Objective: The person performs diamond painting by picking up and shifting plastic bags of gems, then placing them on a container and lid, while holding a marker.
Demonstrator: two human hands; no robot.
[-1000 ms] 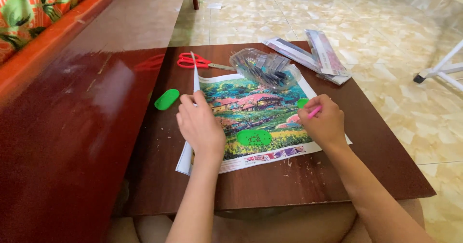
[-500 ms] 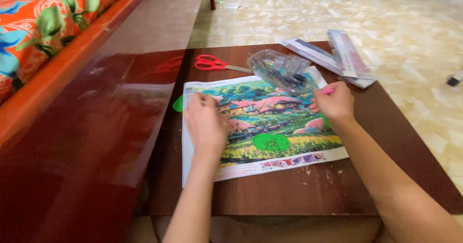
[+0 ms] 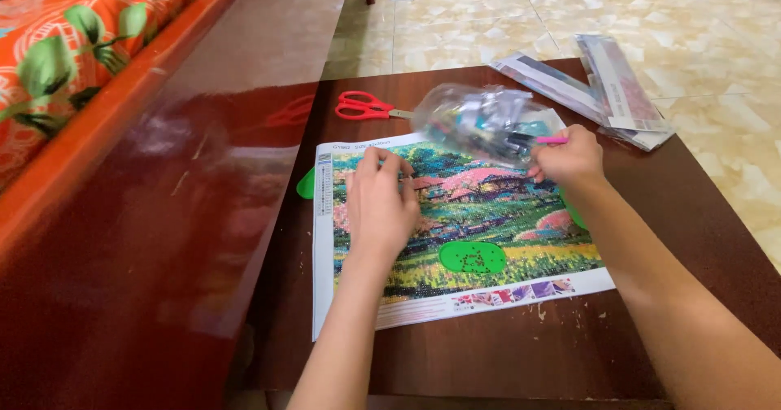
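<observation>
Mosaic canvas [image 3: 488,215] under left hand [image 3: 378,207]

Left hand [image 3: 380,207] flat on mosaic canvas [image 3: 488,215]; right hand [image 3: 569,159] — pink pen [image 3: 551,140]

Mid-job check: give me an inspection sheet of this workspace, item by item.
Surface: dark wooden table, with pale specks near the front edge.
Job's things: colourful landscape canvas lying flat; green oval tray on it; pink pen.
Clutter: red scissors; clear tub of packets, blurred; flat packets at the far corner.
Grippers: left hand flat on the canvas; right hand holds the pen.
Cables: nothing seen.
Surroundings: tiled floor; orange floral cushion on the left.
</observation>
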